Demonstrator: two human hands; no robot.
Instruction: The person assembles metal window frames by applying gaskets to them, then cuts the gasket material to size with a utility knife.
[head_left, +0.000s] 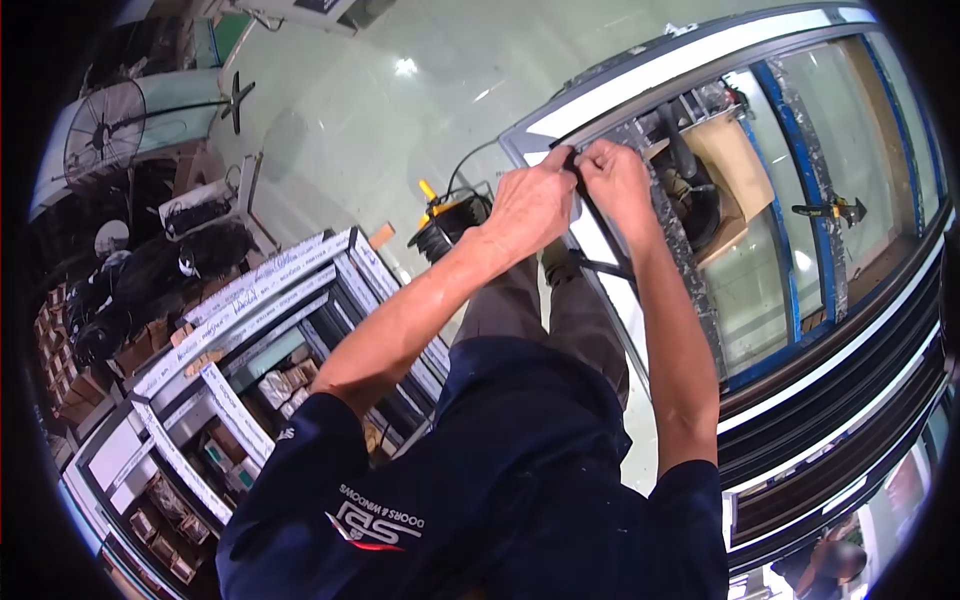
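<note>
Both my hands meet at the near corner of a grey-and-white window or door frame (pixel 550 125). My left hand (pixel 528 205) is closed, its thumb and fingers pinching a thin black strip (pixel 600 220) that looks like a rubber gasket. Close beside it, my right hand (pixel 617 182) also pinches the strip, fingertips bent. From my fingers the strip runs back along the frame's side toward my body, passing under my right forearm. The fingertips partly hide the strip's end.
An open cardboard box (pixel 735 180) with tools sits within the frame's outline. A black cable reel (pixel 450 225) with yellow parts stands on the floor. Stacked frames (pixel 345 265) lean at left, near a pedestal fan (pixel 105 130). Dark profiles (pixel 850 400) lie at right; a person (pixel 835 565) is lower right.
</note>
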